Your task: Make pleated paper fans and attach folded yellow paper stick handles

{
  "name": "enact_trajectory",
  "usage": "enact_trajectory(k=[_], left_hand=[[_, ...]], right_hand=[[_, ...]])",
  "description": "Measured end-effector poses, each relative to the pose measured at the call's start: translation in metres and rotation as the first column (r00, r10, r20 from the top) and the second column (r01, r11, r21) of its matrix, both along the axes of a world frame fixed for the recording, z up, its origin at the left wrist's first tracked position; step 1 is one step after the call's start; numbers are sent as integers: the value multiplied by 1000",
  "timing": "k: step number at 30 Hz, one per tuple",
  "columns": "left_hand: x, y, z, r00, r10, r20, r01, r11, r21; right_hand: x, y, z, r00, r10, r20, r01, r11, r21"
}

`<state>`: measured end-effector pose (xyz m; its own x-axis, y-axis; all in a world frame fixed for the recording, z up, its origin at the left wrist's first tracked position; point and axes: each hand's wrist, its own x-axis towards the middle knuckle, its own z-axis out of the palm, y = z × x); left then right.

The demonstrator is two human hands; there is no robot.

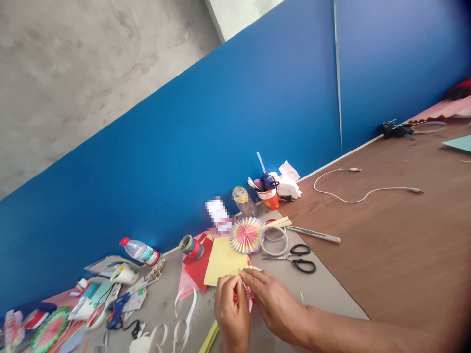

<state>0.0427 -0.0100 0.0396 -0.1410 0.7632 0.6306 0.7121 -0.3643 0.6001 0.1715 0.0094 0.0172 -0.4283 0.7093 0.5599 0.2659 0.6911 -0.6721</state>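
Low in the view, my left hand (232, 310) is closed, its thumb and fingers pinching a small pink-and-red folded paper piece (250, 302). From the other side my right hand (274, 304) presses its fingers together on the same paper, fingertips meeting those of the left. Most of the paper is hidden behind the fingers; a pale yellow pleated edge shows above the right hand. Just beyond lie a yellow paper sheet (222, 260), red paper (198, 268) and a pleated paper rosette (246, 235). Black-handled scissors (302, 264) rest right of them, apart from my hands.
Rolls of white tape (274, 241) and a cutter knife (314, 234) lie near the rosette. An orange cup (270, 200) of tools and a jar (243, 200) stand by the blue partition (176, 162). Leftward are a bottle (142, 252) and a blue glue gun (117, 310).
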Motion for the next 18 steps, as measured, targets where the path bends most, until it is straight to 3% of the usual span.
enact_trajectory(k=[4, 10, 18], left_hand=[[3, 0, 3, 1000, 15, -26, -15, 1000, 4], [3, 1, 5, 997, 29, 77, -23, 998, -66], [-3, 1, 3, 996, -17, 91, 30, 989, -143]], right_hand=[[0, 0, -1, 1000, -9, -21, 9, 1000, 10], [-1, 1, 2, 996, 29, -87, -28, 1000, 7], [3, 1, 12, 968, 111, -224, -145, 979, -143]])
